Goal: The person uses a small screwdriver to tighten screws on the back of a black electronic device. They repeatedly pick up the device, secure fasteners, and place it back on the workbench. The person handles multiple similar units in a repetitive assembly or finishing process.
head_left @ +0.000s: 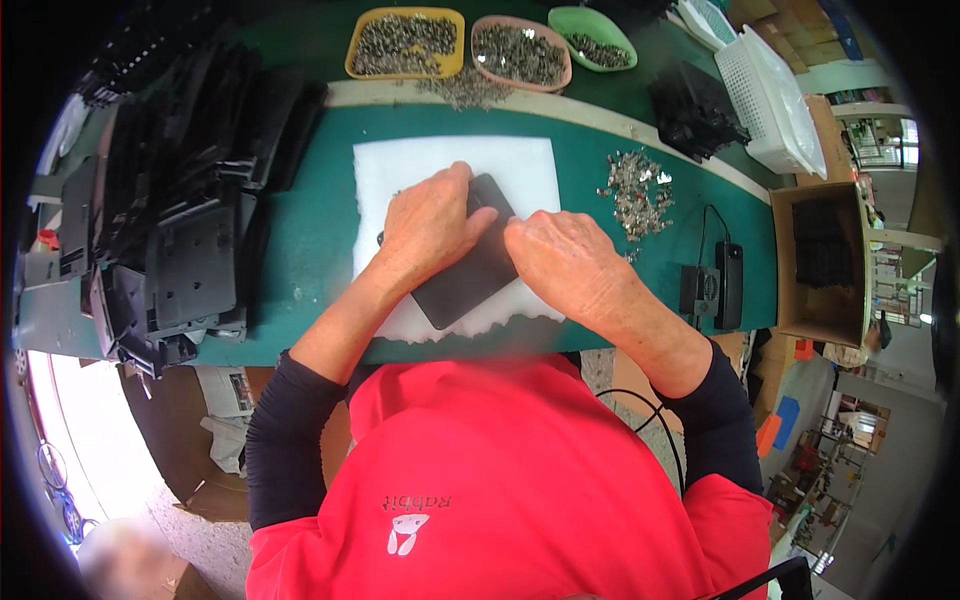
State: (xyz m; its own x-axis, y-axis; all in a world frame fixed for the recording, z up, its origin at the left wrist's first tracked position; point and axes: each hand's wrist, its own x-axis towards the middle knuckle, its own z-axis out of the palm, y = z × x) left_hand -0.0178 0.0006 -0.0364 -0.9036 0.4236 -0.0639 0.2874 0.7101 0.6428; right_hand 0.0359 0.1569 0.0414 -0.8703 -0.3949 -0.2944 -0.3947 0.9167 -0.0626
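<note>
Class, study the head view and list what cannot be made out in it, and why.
All in the head view:
- Right hand: fingertips curled out of sight, so whether they hold a small part cannot be told.
- Dark panel: underside hidden, facing the white sheet; part of its upper face covered by the left hand.
- Loose metal pile: single pieces too small to tell.
- Black object, lower right: cut off by the bottom edge.

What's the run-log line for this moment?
left hand: on black rectangular plastic panel; right hand: at panel's right edge; under panel: white foam sheet
</note>
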